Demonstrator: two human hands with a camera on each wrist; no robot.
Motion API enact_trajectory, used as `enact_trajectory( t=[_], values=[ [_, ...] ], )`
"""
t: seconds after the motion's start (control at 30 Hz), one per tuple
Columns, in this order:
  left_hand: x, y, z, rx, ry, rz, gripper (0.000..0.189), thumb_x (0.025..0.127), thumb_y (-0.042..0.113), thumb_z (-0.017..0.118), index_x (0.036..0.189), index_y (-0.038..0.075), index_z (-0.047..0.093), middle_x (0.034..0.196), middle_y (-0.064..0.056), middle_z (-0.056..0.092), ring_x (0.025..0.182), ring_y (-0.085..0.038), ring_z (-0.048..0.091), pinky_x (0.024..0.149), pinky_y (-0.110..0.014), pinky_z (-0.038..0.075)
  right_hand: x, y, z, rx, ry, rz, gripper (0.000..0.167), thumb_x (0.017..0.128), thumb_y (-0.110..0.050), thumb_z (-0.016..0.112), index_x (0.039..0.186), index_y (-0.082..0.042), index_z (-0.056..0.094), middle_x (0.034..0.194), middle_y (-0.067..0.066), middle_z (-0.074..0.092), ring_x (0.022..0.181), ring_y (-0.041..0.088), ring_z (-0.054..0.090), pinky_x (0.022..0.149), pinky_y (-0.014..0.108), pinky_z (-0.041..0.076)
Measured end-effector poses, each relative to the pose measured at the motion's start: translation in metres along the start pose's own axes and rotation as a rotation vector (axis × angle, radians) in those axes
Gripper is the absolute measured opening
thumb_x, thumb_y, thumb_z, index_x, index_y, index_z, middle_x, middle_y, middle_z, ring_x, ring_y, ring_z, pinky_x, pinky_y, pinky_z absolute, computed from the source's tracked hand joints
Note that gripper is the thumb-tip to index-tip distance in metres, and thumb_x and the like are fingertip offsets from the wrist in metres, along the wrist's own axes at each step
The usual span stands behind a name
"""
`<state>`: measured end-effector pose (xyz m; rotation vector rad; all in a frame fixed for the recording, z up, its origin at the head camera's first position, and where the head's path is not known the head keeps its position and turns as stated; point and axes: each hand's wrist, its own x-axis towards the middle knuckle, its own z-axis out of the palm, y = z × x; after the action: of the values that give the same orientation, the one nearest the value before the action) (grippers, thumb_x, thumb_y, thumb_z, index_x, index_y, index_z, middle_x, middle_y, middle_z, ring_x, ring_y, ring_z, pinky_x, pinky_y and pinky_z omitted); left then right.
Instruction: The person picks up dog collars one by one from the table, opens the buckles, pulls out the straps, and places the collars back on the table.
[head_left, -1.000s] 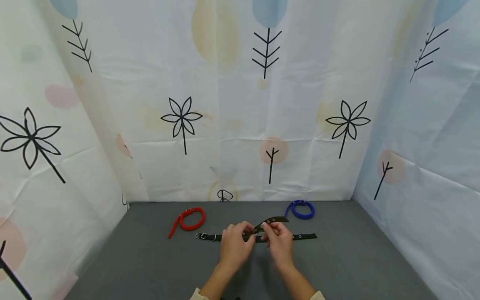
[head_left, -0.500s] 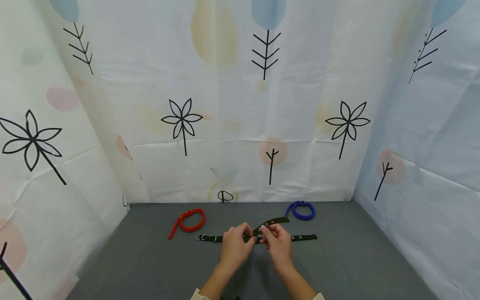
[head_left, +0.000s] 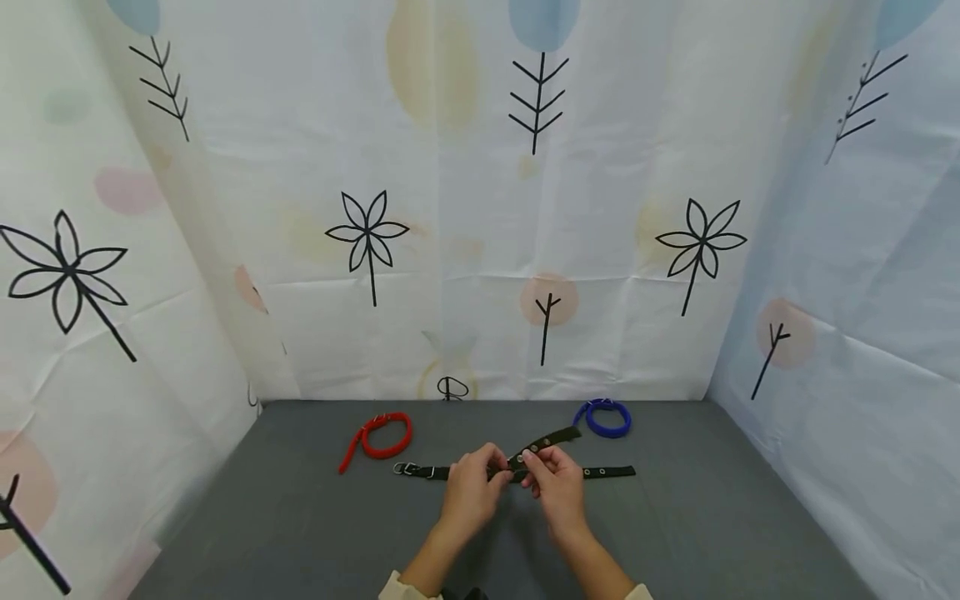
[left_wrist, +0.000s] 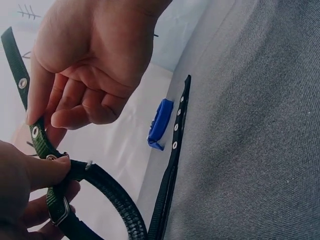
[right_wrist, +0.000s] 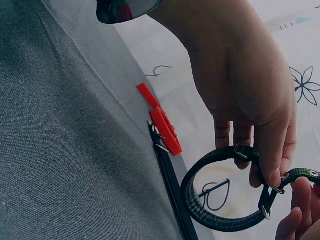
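Between the hands is a dark green collar [right_wrist: 220,226], bent into a loop, with metal eyelets along its tail. My left hand [head_left: 471,492] pinches it near the buckle, thumb against the strap. My right hand [head_left: 561,487] pinches the tail between thumb and finger; the tail's free end points up and right. In the left wrist view, the right hand's other fingers are loosely curled. A black collar [head_left: 611,472] lies straight on the table just beyond the hands, which hide its middle part. Its buckle end is at the left, its eyelets at the right.
A coiled red collar [head_left: 386,450] lies at the back left of the grey table [head_left: 712,517]. At the back right is a coiled blue collar [head_left: 609,430]. Patterned white sheets [head_left: 465,317] stand along the table's back and both sides.
The green collar's tail end has tipped slightly upward in the right hand. Both hands keep nearly the same place and hold. The head view has shifted a little.
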<state>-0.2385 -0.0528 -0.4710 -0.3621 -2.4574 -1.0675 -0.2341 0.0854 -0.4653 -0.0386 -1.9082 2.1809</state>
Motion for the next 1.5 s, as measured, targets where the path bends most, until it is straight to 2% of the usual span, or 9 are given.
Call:
enact_trajectory(
  t=[0.3, 0.53, 0.67, 0.83, 1.0, 1.07, 1.23, 1.37, 1.5],
  values=[
    [0.0, -0.004, 0.002, -0.047, -0.04, 0.017, 0.024, 0.081, 0.016, 0.078, 0.079, 0.022, 0.055, 0.07, 0.017, 0.056, 0.069, -0.008, 0.048, 0.069, -0.035, 0.031, 0.005, 0.003, -0.003, 0.062, -0.003, -0.036, 0.017, 0.093, -0.011, 0.067, 0.082, 0.001, 0.06, 0.067, 0.009, 0.065, 0.051, 0.012, 0.057, 0.046, 0.023, 0.041],
    [0.005, -0.005, -0.001, -0.076, -0.125, 0.052, 0.027, 0.08, 0.022, 0.08, 0.079, 0.024, 0.053, 0.071, 0.018, 0.056, 0.069, -0.007, 0.045, 0.07, -0.036, 0.027, 0.008, -0.004, -0.006, 0.106, -0.002, 0.107, 0.018, 0.096, -0.015, 0.064, 0.087, 0.001, 0.061, 0.073, 0.003, 0.067, 0.053, 0.011, 0.055, 0.048, 0.023, 0.041],
    [0.005, -0.006, -0.001, -0.096, -0.082, 0.055, 0.026, 0.081, 0.03, 0.079, 0.079, 0.024, 0.053, 0.069, 0.017, 0.052, 0.066, -0.006, 0.045, 0.072, -0.035, 0.031, 0.009, -0.006, -0.007, 0.118, 0.0, 0.122, 0.019, 0.095, -0.016, 0.064, 0.087, 0.001, 0.061, 0.075, 0.004, 0.069, 0.053, 0.011, 0.054, 0.048, 0.024, 0.041],
    [0.005, -0.006, 0.0, -0.289, -0.031, -0.053, 0.023, 0.088, 0.028, 0.073, 0.079, 0.019, 0.054, 0.072, 0.011, 0.057, 0.065, -0.007, 0.051, 0.063, -0.027, 0.042, 0.009, -0.009, -0.005, 0.133, -0.02, 0.103, 0.017, 0.094, -0.014, 0.065, 0.087, 0.001, 0.06, 0.076, 0.004, 0.069, 0.053, 0.011, 0.055, 0.049, 0.024, 0.042],
    [0.008, -0.006, -0.003, -0.528, -0.051, -0.17, 0.024, 0.086, 0.019, 0.075, 0.079, 0.007, 0.055, 0.065, 0.002, 0.054, 0.054, -0.011, 0.051, 0.051, -0.024, 0.042, 0.008, -0.012, -0.004, 0.141, -0.055, 0.061, 0.015, 0.092, -0.01, 0.067, 0.086, 0.001, 0.058, 0.075, 0.005, 0.069, 0.054, 0.013, 0.057, 0.049, 0.024, 0.042],
    [0.009, -0.006, -0.005, -0.577, -0.058, -0.204, 0.026, 0.084, 0.018, 0.077, 0.079, 0.005, 0.056, 0.062, 0.001, 0.052, 0.05, -0.011, 0.048, 0.047, -0.024, 0.041, 0.008, -0.012, -0.004, 0.126, -0.07, 0.032, 0.016, 0.091, -0.009, 0.068, 0.086, 0.001, 0.058, 0.075, 0.006, 0.069, 0.053, 0.014, 0.057, 0.049, 0.024, 0.042],
    [0.01, -0.006, -0.007, -0.602, -0.06, -0.262, 0.026, 0.083, 0.018, 0.079, 0.08, 0.004, 0.057, 0.065, 0.0, 0.056, 0.05, -0.01, 0.045, 0.047, -0.024, 0.037, 0.01, -0.016, -0.009, 0.013, -0.142, -0.066, 0.015, 0.091, -0.007, 0.068, 0.091, 0.005, 0.059, 0.08, 0.011, 0.069, 0.057, 0.016, 0.059, 0.05, 0.024, 0.044],
    [0.01, -0.004, -0.01, -0.677, -0.05, -0.317, 0.027, 0.083, 0.018, 0.078, 0.082, 0.003, 0.056, 0.07, -0.003, 0.064, 0.052, -0.012, 0.046, 0.049, -0.024, 0.036, 0.012, -0.019, -0.017, -0.098, -0.252, -0.12, 0.018, 0.091, -0.008, 0.068, 0.103, 0.005, 0.063, 0.093, 0.019, 0.066, 0.061, 0.019, 0.059, 0.053, 0.027, 0.047],
    [0.01, -0.003, -0.013, -0.771, -0.049, -0.348, 0.027, 0.085, 0.019, 0.077, 0.084, 0.001, 0.056, 0.075, -0.007, 0.068, 0.056, -0.014, 0.051, 0.05, -0.023, 0.037, 0.013, -0.018, -0.025, -0.153, -0.439, -0.102, 0.032, 0.093, -0.008, 0.066, 0.12, 0.005, 0.059, 0.112, 0.023, 0.062, 0.063, 0.02, 0.06, 0.058, 0.031, 0.051]
  ],
)
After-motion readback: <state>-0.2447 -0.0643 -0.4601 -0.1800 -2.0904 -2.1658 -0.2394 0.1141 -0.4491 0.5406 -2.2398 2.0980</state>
